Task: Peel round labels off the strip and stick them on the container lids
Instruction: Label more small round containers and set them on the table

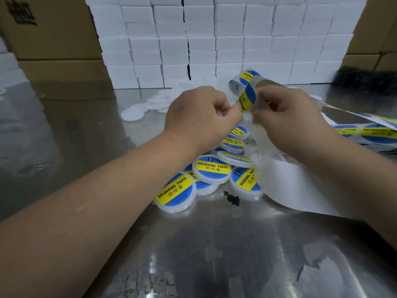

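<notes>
label (pixel 248 97) edge pinched by left hand (pixel 199 119), strip (pixel 296 186) gripped by right hand (pixel 290 119), above piled lids (pixel 211 168).

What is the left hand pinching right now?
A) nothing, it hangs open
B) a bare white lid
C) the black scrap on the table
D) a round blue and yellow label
D: the left hand pinches the edge of the round blue and yellow label, while the right hand grips the strip beside it.
</notes>
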A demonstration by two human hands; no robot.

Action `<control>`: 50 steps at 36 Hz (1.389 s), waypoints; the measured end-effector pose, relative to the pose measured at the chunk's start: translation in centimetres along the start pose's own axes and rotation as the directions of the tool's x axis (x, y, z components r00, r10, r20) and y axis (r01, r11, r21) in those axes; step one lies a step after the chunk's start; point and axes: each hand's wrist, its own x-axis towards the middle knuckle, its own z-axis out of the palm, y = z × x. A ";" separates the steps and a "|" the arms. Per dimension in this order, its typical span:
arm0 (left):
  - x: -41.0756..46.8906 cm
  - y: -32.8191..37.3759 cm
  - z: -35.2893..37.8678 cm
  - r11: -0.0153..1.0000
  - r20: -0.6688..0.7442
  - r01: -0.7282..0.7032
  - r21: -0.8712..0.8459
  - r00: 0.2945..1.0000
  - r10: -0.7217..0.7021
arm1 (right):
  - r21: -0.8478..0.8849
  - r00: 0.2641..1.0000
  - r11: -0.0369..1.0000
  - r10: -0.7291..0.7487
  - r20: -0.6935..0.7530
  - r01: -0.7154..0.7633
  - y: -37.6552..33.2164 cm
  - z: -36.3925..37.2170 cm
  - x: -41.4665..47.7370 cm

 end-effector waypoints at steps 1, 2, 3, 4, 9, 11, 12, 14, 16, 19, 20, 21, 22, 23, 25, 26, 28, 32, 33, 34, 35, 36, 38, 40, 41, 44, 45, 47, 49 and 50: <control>-0.1 0.1 0.1 1.000 0.005 -0.007 0.022 1.000 0.007 | 0.013 1.000 1.000 -0.004 0.004 0.004 0.0 0.0 0.0; -0.1 0.1 0.1 1.000 0.005 -0.010 0.025 1.000 0.010 | 0.025 1.000 1.000 -0.005 0.005 0.005 0.0 0.0 0.0; -0.1 0.0 0.2 1.000 0.005 -0.007 0.014 1.000 0.007 | 0.036 1.000 0.999 -0.005 0.003 0.005 0.0 0.0 0.0; -0.1 -0.1 0.2 1.000 0.007 -0.008 0.004 1.000 0.008 | 0.050 1.000 0.999 -0.004 -0.001 0.004 0.0 0.0 0.0; -0.3 0.1 0.3 0.996 0.022 -0.081 0.043 0.997 0.080 | 0.116 0.999 0.993 -0.025 0.037 0.021 -0.4 0.0 0.0; -0.4 0.1 0.3 0.993 0.024 -0.106 0.058 0.994 0.104 | 0.132 0.999 0.991 -0.030 0.035 0.025 -0.5 0.0 -0.1; -0.4 0.1 0.4 0.991 0.026 -0.113 0.066 0.993 0.112 | 0.133 0.999 0.991 -0.029 0.030 0.024 -0.5 0.0 -0.1; -0.4 0.0 0.5 0.990 0.026 -0.124 0.073 0.992 0.123 | 0.134 0.999 0.991 -0.023 0.024 0.020 -0.4 0.1 -0.1; -0.4 0.0 0.7 0.988 0.015 -0.132 0.085 0.991 0.131 | 0.145 1.000 0.989 -0.021 0.022 0.018 -0.4 0.2 -0.1; -0.4 -0.1 0.9 0.985 -0.017 -0.140 0.103 0.990 0.143 | 0.180 1.000 0.983 -0.025 0.017 0.021 -0.4 0.2 -0.2; -0.3 -0.2 0.9 0.983 -0.029 -0.147 0.108 0.988 0.151 | 0.189 0.999 0.981 -0.033 0.020 0.028 -0.5 0.2 -0.3; -0.3 -0.2 0.9 0.982 -0.037 -0.154 0.113 0.987 0.159 | 0.194 0.999 0.980 -0.045 0.025 0.039 -0.5 0.2 -0.3; -0.3 -0.2 0.9 0.980 -0.042 -0.156 0.119 0.986 0.162 | 0.198 0.998 0.979 -0.057 0.032 0.049 -0.5 0.2 -0.3; -0.3 -0.3 0.9 0.980 -0.045 -0.155 0.126 0.986 0.161 | 0.203 0.997 0.978 -0.063 0.039 0.054 -0.5 0.2 -0.3; -0.3 -0.2 1.0 0.978 -0.044 -0.148 0.146 0.987 0.156 | 0.225 0.997 0.973 -0.058 0.052 0.045 -0.4 0.1 -0.3; -0.3 -0.2 1.0 0.977 -0.040 -0.145 0.155 0.987 0.153 | 0.233 0.997 0.972 -0.050 0.057 0.035 -0.4 0.2 -0.3; -0.3 -0.2 0.9 0.974 -0.033 -0.148 0.173 0.987 0.156 | 0.237 0.998 0.971 -0.035 0.061 0.020 -0.3 0.2 -0.2; -0.3 -0.2 0.7 0.960 0.007 -0.146 0.241 0.989 0.148 | 0.242 0.998 0.970 -0.021 0.055 0.007 -0.7 0.2 -0.3; -0.4 -0.2 0.7 0.958 0.006 -0.150 0.244 0.988 0.153 | 0.238 0.998 0.971 -0.023 0.051 0.010 -0.7 0.2 -0.3; -0.4 -0.1 0.7 0.956 0.000 -0.155 0.249 0.987 0.160 | 0.233 0.999 0.972 -0.022 0.049 0.010 -0.8 0.2 -0.4; -0.4 -0.1 0.7 0.953 -0.005 -0.159 0.257 0.986 0.166 | 0.225 0.999 0.974 -0.020 0.050 0.008 -0.8 0.2 -0.4; -0.4 -0.1 0.8 0.949 -0.009 -0.163 0.269 0.985 0.171 | 0.213 0.998 0.977 -0.016 0.057 0.004 -0.8 0.2 -0.4; -0.4 -0.2 0.8 0.941 -0.012 -0.173 0.290 0.983 0.184 | 0.193 0.997 0.981 -0.008 0.074 -0.006 -0.7 0.3 -0.3; -0.4 -0.2 0.8 0.936 -0.014 -0.182 0.301 0.981 0.196 | 0.186 0.997 0.983 -0.009 0.079 -0.006 -0.7 0.2 -0.3; -0.3 -0.3 0.8 0.934 -0.014 -0.188 0.302 0.979 0.202 | 0.179 0.997 0.984 -0.014 0.078 0.000 -0.7 0.2 -0.3; -0.3 -0.5 0.8 0.939 -0.002 -0.187 0.287 0.981 0.196 | 0.156 0.997 0.987 -0.035 0.066 0.025 -0.8 0.1 -0.4; -0.3 -0.6 0.8 0.943 0.005 -0.180 0.280 0.983 0.185 | 0.149 0.997 0.988 -0.040 0.061 0.031 -0.8 0.0 -0.4; -0.3 -0.7 0.8 0.946 0.018 -0.168 0.278 0.985 0.169 | 0.138 0.998 0.990 -0.048 0.049 0.041 -0.9 0.0 -0.5; -0.3 -0.7 0.8 0.944 0.025 -0.152 0.292 0.988 0.152 | 0.133 0.998 0.991 -0.037 0.042 0.031 -0.7 0.0 -0.4; -0.2 -0.7 0.7 0.947 0.024 -0.145 0.287 0.989 0.144 | 0.122 0.999 0.992 -0.027 0.044 0.021 -0.6 0.0 -0.3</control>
